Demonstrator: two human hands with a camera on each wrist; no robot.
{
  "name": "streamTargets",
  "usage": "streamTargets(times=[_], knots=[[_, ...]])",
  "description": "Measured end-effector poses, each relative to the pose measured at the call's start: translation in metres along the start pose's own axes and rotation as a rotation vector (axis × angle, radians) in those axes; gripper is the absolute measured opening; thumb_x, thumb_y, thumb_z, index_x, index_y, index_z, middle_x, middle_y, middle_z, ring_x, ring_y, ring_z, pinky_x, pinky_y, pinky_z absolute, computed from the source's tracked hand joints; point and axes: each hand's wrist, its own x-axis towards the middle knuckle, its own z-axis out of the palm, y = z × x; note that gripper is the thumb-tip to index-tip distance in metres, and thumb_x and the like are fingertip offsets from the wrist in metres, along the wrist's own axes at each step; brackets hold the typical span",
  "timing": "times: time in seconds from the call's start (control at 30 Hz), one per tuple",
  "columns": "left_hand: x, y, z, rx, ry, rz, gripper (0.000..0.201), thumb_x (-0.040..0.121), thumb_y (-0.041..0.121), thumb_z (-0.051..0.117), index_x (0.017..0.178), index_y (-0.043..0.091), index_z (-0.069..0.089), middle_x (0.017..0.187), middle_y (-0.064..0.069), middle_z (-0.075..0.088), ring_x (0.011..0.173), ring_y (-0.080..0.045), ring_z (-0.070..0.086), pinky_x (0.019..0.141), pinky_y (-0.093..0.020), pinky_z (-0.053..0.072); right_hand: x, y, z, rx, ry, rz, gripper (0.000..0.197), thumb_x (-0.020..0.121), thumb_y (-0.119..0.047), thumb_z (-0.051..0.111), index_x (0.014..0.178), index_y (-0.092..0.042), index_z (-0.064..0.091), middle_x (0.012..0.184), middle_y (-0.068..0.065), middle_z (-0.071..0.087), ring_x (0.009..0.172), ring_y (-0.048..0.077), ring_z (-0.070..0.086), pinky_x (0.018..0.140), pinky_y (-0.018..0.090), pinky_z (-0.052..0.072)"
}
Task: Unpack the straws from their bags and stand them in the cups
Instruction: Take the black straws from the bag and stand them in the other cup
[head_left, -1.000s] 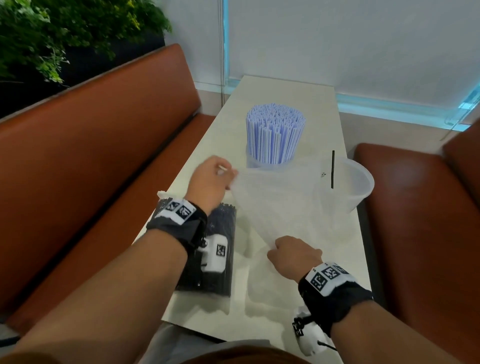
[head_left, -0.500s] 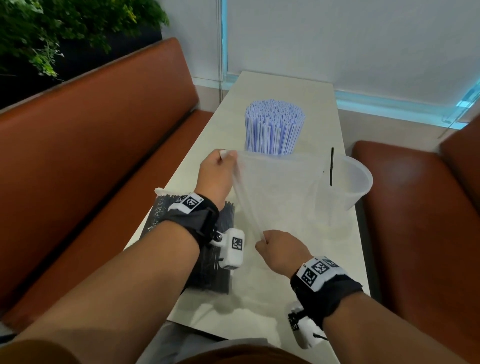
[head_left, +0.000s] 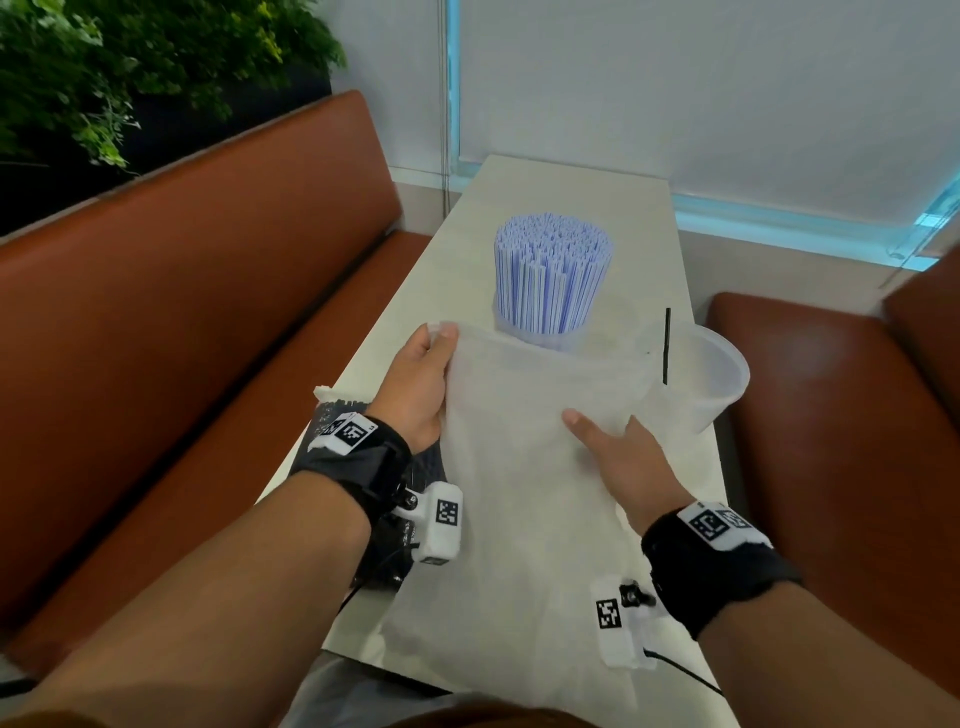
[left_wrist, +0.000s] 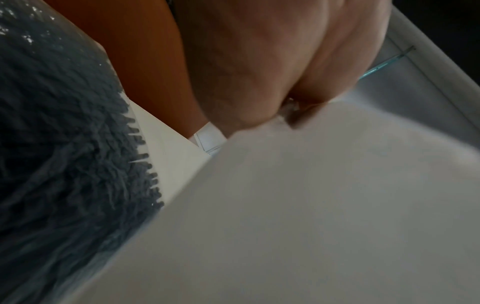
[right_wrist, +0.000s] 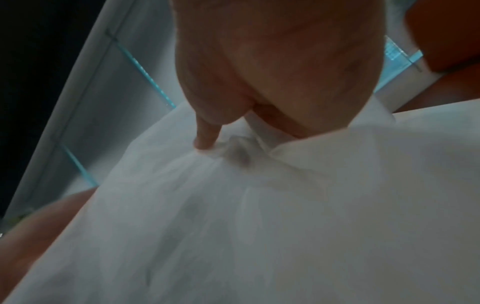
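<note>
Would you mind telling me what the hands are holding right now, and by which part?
Both hold the empty translucent bag: the left hand grips its upper left corner, and the right hand pinches the film near the bag's middle.

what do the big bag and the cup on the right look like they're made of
Bag: thin frosted plastic film, matt, by the look; the cups show dimly through it and it puckers where the right hand gathers it. Cup: translucent, seemingly rigid plastic; a black straw shows through its wall.

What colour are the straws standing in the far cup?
The straws are white with blue-purple lengthwise stripes; the head view shows them best.
</note>
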Motion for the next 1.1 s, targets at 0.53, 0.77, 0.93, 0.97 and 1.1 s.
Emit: streamTargets(times=[0.53,0.77,0.93,0.97,1.1], knots=[[-0.009,-0.034,-0.031,0.36,0.054,-0.095,0.014,0.093,0.026,0.071,0.082,0.017,0.068,0.084,-0.016,0.065,0.074,-0.027,0.054,0.071,-0.039,0.044,0.016,-0.028,-0.034,0.297,0.128,-0.151,0.029,0.095,-0.031,0.069,0.12,-0.016,0.068,0.105,-0.003,0.076,0.096,0.019,0.072,0.084,0.042,0.059],[-0.023,-0.031,-0.028,0.386,-0.191,-0.16,0.025,0.094,0.034,0.065,0.108,0.014,0.071,0.114,-0.02,0.071,0.097,-0.03,0.067,0.094,-0.053,0.051,0.01,-0.02,-0.042,0.308,-0.066,-0.091,0.016,0.093,-0.016,0.072,0.107,-0.01,0.068,0.089,0.007,0.071,0.071,0.023,0.067,0.054,0.031,0.053],[-0.019,-0.024,-0.029,0.227,-0.055,-0.074,0.023,0.103,0.012,0.051,0.116,0.019,0.069,0.116,-0.018,0.072,0.095,-0.027,0.068,0.091,-0.046,0.055,0.002,-0.016,-0.045,0.11,-0.38,0.007,0.041,0.082,-0.007,0.08,0.117,-0.024,0.065,0.1,0.007,0.075,0.073,0.028,0.071,0.06,0.036,0.057],[-0.019,-0.024,-0.031,0.193,-0.073,-0.084,0.028,0.103,0.008,0.05,0.117,0.022,0.069,0.113,-0.014,0.073,0.093,-0.024,0.07,0.084,-0.04,0.059,0.001,-0.015,-0.044,0.121,-0.372,-0.01,0.04,0.083,-0.002,0.077,0.114,-0.024,0.066,0.097,0.009,0.073,0.071,0.028,0.068,0.059,0.035,0.055],[-0.021,-0.02,-0.028,0.034,-0.076,-0.108,0.03,0.1,0.002,0.051,0.103,0.018,0.075,0.108,-0.013,0.075,0.092,-0.028,0.072,0.071,-0.035,0.06,-0.005,-0.019,-0.042,0.167,-0.258,-0.165,0.021,0.089,-0.001,0.071,0.104,-0.015,0.077,0.106,0.007,0.076,0.096,0.026,0.073,0.074,0.031,0.057]])
